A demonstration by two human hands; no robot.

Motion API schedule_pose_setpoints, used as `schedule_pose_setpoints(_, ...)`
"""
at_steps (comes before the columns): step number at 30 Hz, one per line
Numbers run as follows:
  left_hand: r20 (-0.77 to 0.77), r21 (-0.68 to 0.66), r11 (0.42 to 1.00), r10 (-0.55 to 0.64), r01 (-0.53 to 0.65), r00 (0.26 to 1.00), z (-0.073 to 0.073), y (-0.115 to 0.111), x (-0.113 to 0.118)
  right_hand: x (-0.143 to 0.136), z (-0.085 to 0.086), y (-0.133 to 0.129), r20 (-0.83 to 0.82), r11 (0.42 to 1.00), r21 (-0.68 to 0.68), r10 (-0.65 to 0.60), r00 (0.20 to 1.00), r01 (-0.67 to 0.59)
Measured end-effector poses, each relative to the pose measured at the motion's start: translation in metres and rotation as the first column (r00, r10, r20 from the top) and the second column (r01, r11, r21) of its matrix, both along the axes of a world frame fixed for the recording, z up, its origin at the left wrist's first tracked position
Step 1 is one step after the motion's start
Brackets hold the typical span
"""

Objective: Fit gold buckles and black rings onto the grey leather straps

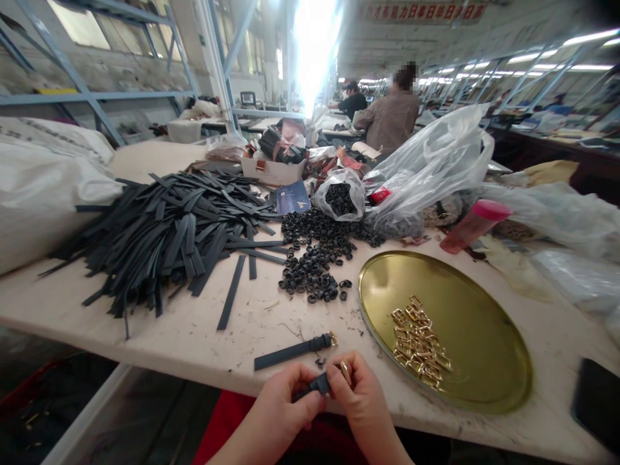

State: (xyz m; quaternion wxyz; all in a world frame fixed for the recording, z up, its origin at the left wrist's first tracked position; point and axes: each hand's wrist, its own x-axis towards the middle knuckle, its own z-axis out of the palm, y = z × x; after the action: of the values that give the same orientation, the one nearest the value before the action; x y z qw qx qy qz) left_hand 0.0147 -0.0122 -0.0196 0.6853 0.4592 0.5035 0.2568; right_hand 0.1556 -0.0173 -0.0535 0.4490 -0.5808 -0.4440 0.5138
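Note:
Low at the table's front edge, my left hand (289, 402) grips a dark leather strap (320, 383) between thumb and fingers. My right hand (357, 387) pinches a gold buckle (344, 370) at the strap's end; whether the strap runs through it is hidden by the fingers. Just beyond lies a strap with a buckle attached (295, 351), flat on the table. Further off is a heap of small black loops (314, 268). To the right, a round gold tray (484, 349) bears a pile of gold buckles (419, 342).
A large pile of dark straps (179, 226) covers the left of the table (184, 336). Behind are a plastic bag of loops (340, 197), a clear bag (436, 161) and a pink-capped jar (475, 226). A dark phone-like slab (598, 403) lies far right. People (392, 116) sit beyond.

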Motion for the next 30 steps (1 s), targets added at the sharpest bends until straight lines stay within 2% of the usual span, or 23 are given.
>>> schedule_pose_setpoints(2, 0.053, -0.044, 0.999, 0.009, -0.007, 0.999, 0.001, -0.002, 0.000, 0.000, -0.001, -0.002, 0.135, 0.998, 0.060, -0.042, 0.990, 0.034)
schedule_pose_setpoints(3, 0.070, -0.066, 0.998, 0.011, -0.006, 0.997, 0.002, -0.003, 0.000, 0.001, 0.000, -0.003, 0.164, 0.996, 0.084, -0.027, 0.986, 0.014)
schedule_pose_setpoints(6, 0.105, -0.111, 0.994, 0.015, -0.003, 0.994, 0.007, -0.006, -0.004, 0.007, 0.007, -0.006, 0.173, 0.978, 0.082, 0.177, 0.969, -0.194)
schedule_pose_setpoints(8, 0.121, -0.139, 0.990, 0.009, 0.007, 0.993, 0.011, -0.010, -0.007, 0.012, 0.014, -0.008, 0.174, 0.935, 0.038, 0.341, 0.924, -0.352)
schedule_pose_setpoints(11, 0.112, -0.175, 0.984, -0.011, 0.030, 0.994, 0.013, -0.016, -0.010, 0.018, 0.024, -0.011, 0.223, 0.878, -0.001, 0.466, 0.856, -0.478)
schedule_pose_setpoints(16, 0.094, -0.185, 0.978, -0.079, 0.095, 0.992, 0.013, -0.026, -0.013, 0.019, 0.036, -0.023, 0.509, 0.819, 0.105, 0.443, 0.738, -0.564)
schedule_pose_setpoints(19, 0.066, -0.155, 0.975, -0.151, 0.159, 0.986, 0.015, -0.030, -0.012, 0.019, 0.038, -0.032, 0.545, 0.772, 0.141, 0.462, 0.700, -0.620)
schedule_pose_setpoints(25, 0.020, -0.122, 0.973, -0.196, 0.197, 0.980, 0.014, -0.033, -0.008, 0.020, 0.031, -0.044, 0.476, 0.802, 0.038, 0.510, 0.717, -0.596)
schedule_pose_setpoints(27, -0.051, -0.084, 0.970, -0.234, 0.229, 0.971, 0.011, -0.033, -0.010, 0.018, 0.025, -0.044, 0.523, 0.813, 0.056, 0.470, 0.711, -0.579)
schedule_pose_setpoints(30, -0.119, -0.105, 0.945, -0.323, 0.311, 0.939, 0.006, -0.028, -0.015, 0.013, 0.015, -0.039, 0.602, 0.822, 0.161, 0.357, 0.715, -0.546)
